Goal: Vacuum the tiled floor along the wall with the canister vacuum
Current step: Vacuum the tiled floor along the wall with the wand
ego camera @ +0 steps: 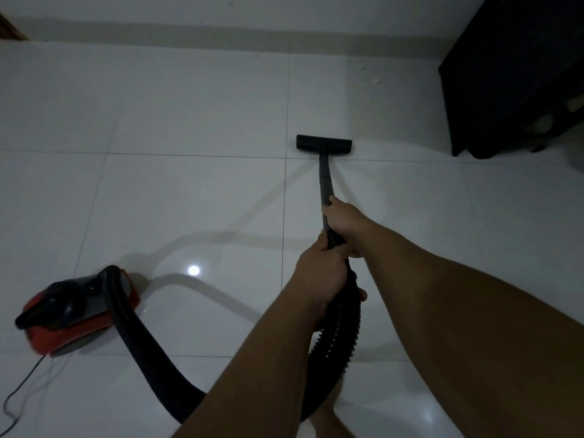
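Observation:
A red and black canister vacuum point(76, 311) sits on the white tiled floor point(177, 197) at the lower left. Its black ribbed hose point(136, 339) curves down, passes behind my left forearm and rises to the grey wand point(325, 181). The black floor nozzle point(323, 143) lies flat on the tiles ahead, some way short of the wall's pale baseboard point(221, 33). My right hand point(343, 221) grips the wand higher up. My left hand point(319, 276) grips the hose handle just below it.
A dark cabinet point(512, 74) stands at the right against the wall. Small pale crumbs point(373, 78) lie on the tile near the wall, left of the cabinet. The vacuum's thin power cord point(22, 387) trails off at the lower left. My bare foot point(331, 415) shows at the bottom.

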